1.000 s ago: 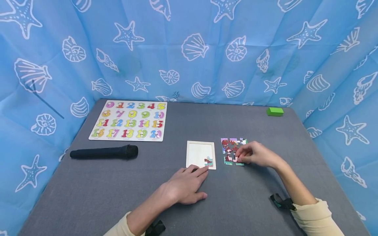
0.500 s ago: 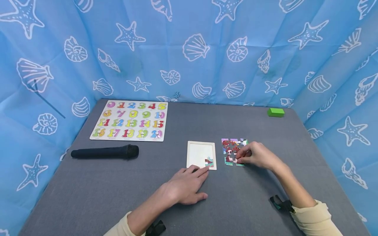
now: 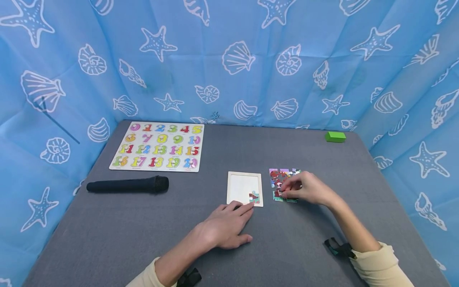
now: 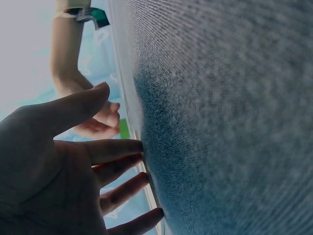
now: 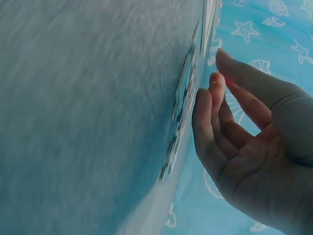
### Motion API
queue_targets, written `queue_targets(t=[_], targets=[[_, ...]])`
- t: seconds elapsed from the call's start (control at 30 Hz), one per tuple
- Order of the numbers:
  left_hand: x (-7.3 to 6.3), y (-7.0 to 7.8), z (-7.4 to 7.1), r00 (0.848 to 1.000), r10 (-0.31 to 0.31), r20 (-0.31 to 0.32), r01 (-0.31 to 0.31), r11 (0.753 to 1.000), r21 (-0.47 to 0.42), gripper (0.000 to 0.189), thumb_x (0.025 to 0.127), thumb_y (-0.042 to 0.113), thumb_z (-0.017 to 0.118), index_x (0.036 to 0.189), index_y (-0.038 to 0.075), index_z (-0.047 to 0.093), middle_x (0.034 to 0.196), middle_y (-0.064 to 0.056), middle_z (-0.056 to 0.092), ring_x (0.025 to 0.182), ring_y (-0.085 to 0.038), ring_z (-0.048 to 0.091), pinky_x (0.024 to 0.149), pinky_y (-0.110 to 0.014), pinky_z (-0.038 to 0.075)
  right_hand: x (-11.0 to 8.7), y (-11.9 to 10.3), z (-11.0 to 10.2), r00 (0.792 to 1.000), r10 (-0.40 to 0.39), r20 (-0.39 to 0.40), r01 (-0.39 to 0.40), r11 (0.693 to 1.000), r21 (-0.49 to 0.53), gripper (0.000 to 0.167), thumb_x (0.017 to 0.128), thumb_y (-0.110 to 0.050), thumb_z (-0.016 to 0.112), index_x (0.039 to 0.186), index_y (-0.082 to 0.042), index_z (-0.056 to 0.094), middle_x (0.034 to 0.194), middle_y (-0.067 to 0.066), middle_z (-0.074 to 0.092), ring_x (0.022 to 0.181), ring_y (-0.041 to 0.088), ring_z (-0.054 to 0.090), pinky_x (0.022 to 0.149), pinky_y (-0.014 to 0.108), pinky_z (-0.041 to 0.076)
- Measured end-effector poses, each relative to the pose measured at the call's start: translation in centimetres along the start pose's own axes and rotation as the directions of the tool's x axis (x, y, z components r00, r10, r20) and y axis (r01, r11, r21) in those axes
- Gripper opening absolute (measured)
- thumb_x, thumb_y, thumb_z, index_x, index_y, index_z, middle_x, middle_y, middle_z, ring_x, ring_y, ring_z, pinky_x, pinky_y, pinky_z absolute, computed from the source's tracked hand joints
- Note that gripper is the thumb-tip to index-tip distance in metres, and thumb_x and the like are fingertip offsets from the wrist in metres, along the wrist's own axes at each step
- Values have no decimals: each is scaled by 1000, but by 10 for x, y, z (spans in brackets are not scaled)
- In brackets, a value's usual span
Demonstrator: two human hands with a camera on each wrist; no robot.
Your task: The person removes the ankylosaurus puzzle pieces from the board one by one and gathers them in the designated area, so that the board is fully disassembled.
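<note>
My left hand point(image 3: 227, 227) lies with its fingers extended, fingertips at the near edge of a small pale wooden puzzle tray point(image 3: 238, 183). In the tray's lower right corner sits a coloured jigsaw piece point(image 3: 254, 197). To the right of the tray, several jigsaw pieces point(image 3: 275, 175) with a red, pink and green picture lie loosely grouped on the table. Above them hovers my right hand point(image 3: 310, 189), hiding some pieces in the head view. In the right wrist view its thumb and loosely bent fingers point(image 5: 203, 110) stand just off the pieces point(image 5: 181, 93), with nothing visible between them.
A white number puzzle board point(image 3: 157, 146) lies at the back left of the grey table point(image 3: 143, 231). In front of it is a black microphone point(image 3: 127, 185). A green block point(image 3: 335, 137) stands near the back right corner. A blue seashell-patterned curtain point(image 3: 215, 59) surrounds the table.
My right hand has shifted a little to the left across the loose jigsaw pieces. The left hand stays at the tray's edge.
</note>
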State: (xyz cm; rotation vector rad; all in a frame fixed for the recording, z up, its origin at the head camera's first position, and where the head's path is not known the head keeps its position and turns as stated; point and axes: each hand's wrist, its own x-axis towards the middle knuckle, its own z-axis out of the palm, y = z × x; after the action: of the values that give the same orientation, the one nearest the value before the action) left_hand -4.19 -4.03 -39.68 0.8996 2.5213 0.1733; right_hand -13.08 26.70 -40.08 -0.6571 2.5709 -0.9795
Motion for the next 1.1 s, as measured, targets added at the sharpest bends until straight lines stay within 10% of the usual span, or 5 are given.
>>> queue_targets(t=[0.73, 1.1], targets=[[-3, -8, -3, 999, 44, -12, -45, 998, -40, 73, 107, 57, 62, 170, 26, 40, 181, 18, 25, 160, -13, 36, 126, -48, 42, 42, -32, 41, 984, -104, 143, 79, 982, 170, 23, 93, -3, 82, 115, 6, 77, 92, 11, 76, 77, 11, 69, 70, 22, 62], [-2, -38, -18, 989, 129, 79, -96, 940, -328, 71, 110, 50, 59, 170, 17, 38, 183, 5, 22, 170, -21, 23, 137, -50, 29, 47, -37, 46, 993, -13, 114, 2, 995, 101, 23, 85, -6, 91, 104, -2, 78, 84, 4, 70, 72, 9, 64, 66, 20, 55]])
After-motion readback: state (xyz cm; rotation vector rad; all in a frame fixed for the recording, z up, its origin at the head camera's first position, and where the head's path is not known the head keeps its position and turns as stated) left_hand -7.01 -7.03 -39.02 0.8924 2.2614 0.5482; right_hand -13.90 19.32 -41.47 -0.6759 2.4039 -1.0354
